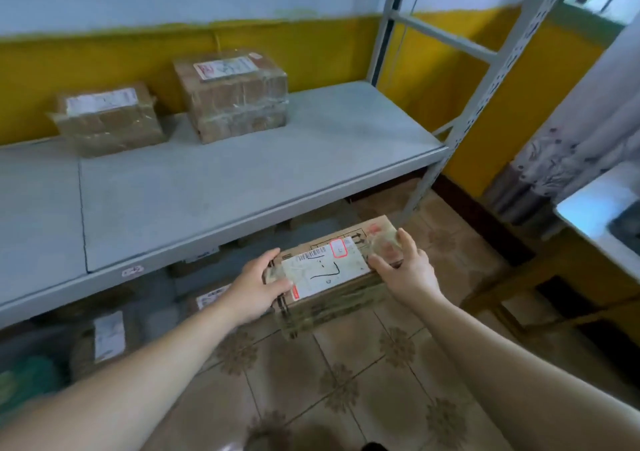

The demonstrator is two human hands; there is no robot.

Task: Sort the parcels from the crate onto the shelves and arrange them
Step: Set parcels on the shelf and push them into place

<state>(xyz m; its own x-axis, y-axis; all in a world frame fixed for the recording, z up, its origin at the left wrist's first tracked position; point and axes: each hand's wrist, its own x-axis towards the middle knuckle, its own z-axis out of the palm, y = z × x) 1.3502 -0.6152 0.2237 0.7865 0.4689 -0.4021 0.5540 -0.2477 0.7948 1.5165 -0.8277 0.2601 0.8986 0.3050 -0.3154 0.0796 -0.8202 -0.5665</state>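
We hold the taped brown cardboard parcel (pixel 332 270) below the grey metal shelf (pixel 242 173), left hand (pixel 256 287) and right hand (pixel 405 267) gripping opposite ends, fingers curled. We advise lifting level, clearing the shelf lip.

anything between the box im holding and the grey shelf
Nothing visible. The brown cardboard parcel with the white label, held by the left hand and right hand, is in front of and below the grey metal shelf; the smaller taped cardboard parcel and larger taped cardboard parcel sit at its back.
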